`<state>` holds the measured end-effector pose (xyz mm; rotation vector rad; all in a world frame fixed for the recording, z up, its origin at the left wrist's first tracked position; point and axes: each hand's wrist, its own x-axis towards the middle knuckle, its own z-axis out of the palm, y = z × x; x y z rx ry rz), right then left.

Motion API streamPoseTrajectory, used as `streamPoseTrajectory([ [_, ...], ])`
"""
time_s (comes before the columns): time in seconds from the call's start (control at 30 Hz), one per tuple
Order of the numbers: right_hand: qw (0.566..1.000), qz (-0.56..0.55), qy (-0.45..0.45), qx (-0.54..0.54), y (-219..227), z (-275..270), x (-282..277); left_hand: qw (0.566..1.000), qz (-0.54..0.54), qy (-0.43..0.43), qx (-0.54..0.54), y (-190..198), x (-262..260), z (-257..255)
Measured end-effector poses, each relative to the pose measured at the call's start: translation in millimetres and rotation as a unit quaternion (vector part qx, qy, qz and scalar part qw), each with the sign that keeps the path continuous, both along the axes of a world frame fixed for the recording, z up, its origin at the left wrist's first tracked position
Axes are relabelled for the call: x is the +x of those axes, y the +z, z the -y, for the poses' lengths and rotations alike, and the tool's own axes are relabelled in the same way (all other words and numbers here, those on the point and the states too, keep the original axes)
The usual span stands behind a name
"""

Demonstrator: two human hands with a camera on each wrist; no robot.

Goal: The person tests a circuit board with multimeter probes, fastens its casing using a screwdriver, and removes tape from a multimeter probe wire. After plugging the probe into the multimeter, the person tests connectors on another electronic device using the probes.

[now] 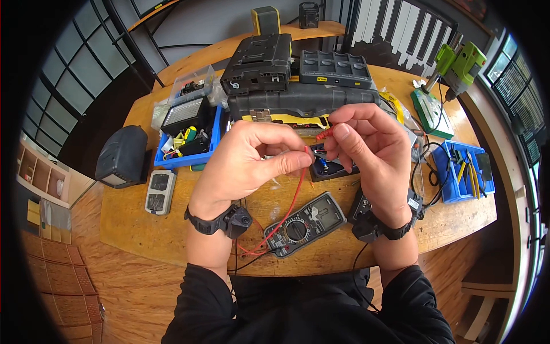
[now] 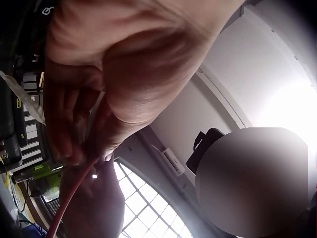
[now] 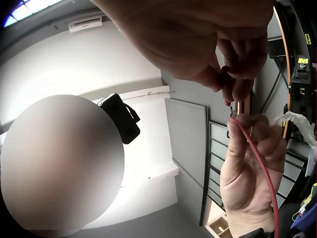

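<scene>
Left hand point(image 1: 247, 159), centre of the head view, pinches the end of a red lead point(image 3: 275, 213); right hand point(image 1: 375, 150), right of centre, pinches a small red piece point(image 1: 325, 134). Both up over the table, tips near each other. Lead loops down toward the multimeter point(image 1: 305, 225), lower centre. Step looks like joining or parting the lead end and the red piece, can't tell which. Next move probably calls for keeping both pinches steady and lining the ends up, then a small push or pull. Hard to make out: a thin dark bit point(image 3: 231, 112) between the two hands in right wrist view, unclear whose end it belongs to; left wrist view dark, fingertips mostly covered; meter reading illegible; dark tray point(image 1: 338, 173) behind the hands partly blocked
</scene>
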<state>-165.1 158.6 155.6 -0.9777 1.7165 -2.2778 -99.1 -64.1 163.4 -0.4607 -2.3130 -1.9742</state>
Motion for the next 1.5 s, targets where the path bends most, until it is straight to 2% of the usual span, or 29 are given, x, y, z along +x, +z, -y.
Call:
streamPoseTrajectory([
  [0.2,1.000,-0.007,-0.004,-0.009,4.2,1.1,5.4,0.999,-0.004,0.028,0.037,1.8,5.5,-5.9],
  [0.37,0.999,-0.002,-0.002,0.046,4.5,-0.9,8.1,0.998,-0.021,0.039,0.036,5.2,8.7,-9.6],
  [0.5,1.000,-0.009,0.005,0.025,2.2,1.3,8.0,0.998,-0.036,0.043,0.040,3.6,9.2,-9.7],
  [1.0,1.000,-0.028,-0.009,0.008,-0.4,3.3,8.0,0.991,-0.080,0.079,-0.068,5.3,7.4,-7.8],
  [1.37,0.998,-0.039,0.042,0.025,-2.5,0.6,4.6,0.972,-0.156,0.114,-0.137,7.7,12.1,-9.3],
  [1.5,0.998,-0.048,0.031,0.035,-1.3,2.2,6.2,0.974,-0.144,0.127,-0.124,7.8,13.2,-12.0],
])
